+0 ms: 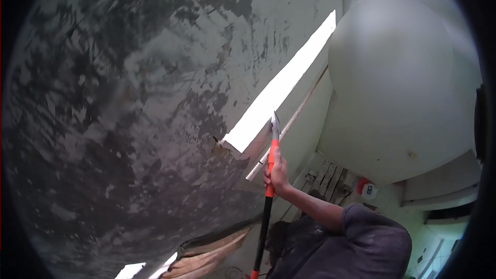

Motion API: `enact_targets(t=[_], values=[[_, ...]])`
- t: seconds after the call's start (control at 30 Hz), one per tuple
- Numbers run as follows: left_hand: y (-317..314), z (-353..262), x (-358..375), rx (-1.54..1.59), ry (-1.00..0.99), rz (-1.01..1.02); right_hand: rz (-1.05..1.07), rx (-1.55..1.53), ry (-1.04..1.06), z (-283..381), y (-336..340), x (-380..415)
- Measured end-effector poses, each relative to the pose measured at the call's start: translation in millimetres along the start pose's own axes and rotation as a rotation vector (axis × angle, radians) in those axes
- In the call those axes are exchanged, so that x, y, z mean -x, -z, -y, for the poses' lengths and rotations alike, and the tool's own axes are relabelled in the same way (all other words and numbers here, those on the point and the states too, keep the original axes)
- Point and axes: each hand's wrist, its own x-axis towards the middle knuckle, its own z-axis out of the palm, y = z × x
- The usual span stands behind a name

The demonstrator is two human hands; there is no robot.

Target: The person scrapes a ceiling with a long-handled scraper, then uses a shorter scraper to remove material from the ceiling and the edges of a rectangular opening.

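My right hand [277, 172] is wrapped round the upper orange grip of a long-handled scraper [266, 217], its bare forearm coming in from a dark sleeve at lower right. The shaft is black below that grip, with orange again near the bottom edge. Its narrow pointed metal head [275, 124] overlaps the lower edge of a bright white opening [284, 90] in this view. Around the opening spreads a patchy grey surface [129, 88] with flaking, worn paint. My left hand is out of frame.
A thin pale strip [292, 121] runs beside the opening. To the right is a large smooth pale surface [392, 88]. Wooden boards [330, 178] and a red and white container [368, 190] sit below it. Brown folded cloth [206, 258] hangs at the bottom.
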Motion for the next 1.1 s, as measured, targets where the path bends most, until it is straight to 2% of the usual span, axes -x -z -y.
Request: enact_targets(t=[0.07, 0.13, 0.2, 0.27, 0.33, 0.37, 0.47, 0.57, 0.6, 0.67, 0.73, 0.8, 0.9, 0.93, 1.0, 1.07, 1.1], values=[[-2, -11, -21, -0.076, -0.109, -0.006, -0.042, 0.053, 0.044, 12, 8, -19], [-9, -35, -52, -0.153, -0.246, 0.01, -0.178, 0.058, 0.007, 42, 41, -92], [-18, -57, -69, -0.209, -0.382, 0.015, -0.128, -0.117, 0.046, 71, 69, -146], [-35, -54, -48, -0.344, -0.533, -0.032, -0.12, -0.033, 0.07, 74, 55, -119], [-38, -47, -24, -0.474, -0.625, -0.083, -0.102, 0.058, 0.043, 47, 37, -70], [-33, -46, -24, -0.483, -0.623, -0.074, -0.083, 0.06, 0.035, 29, 28, -46], [-33, -64, -53, -0.376, -0.548, 0.109, -0.079, 0.085, 0.053, 36, 21, -45], [-46, -82, -49, -0.24, -0.411, 0.324, -0.247, 0.114, -0.102, 78, 72, -133], [-61, -98, -63, -0.105, -0.378, 0.356, -0.253, 0.13, -0.119, 86, 78, -141], [-74, -114, -75, 0.044, -0.367, 0.377, -0.221, 0.081, -0.028, 114, 79, -154], [-62, -100, -48, 0.032, -0.653, 0.052, -0.201, 0.129, -0.086, 84, 68, -118], [-52, -82, -20, 0.016, -0.602, 0.035, -0.069, 0.127, -0.085, 46, 51, -63], [-53, -73, -3, 0.019, -0.525, 0.064, 0.004, 0.066, -0.104, 47, 23, -23], [-54, -77, -7, 0.016, -0.546, 0.069, -0.007, 0.128, -0.082, 47, 31, -36], [-63, -94, -26, 0.001, -0.665, 0.062, -0.211, 0.159, -0.114, 74, 43, -78], [-71, -110, -43, -0.008, -0.763, 0.049, -0.283, 0.219, -0.091, 95, 92, -155], [-70, -105, -36, -0.007, -0.756, 0.052, -0.284, 0.223, -0.098, 91, 97, -150]])
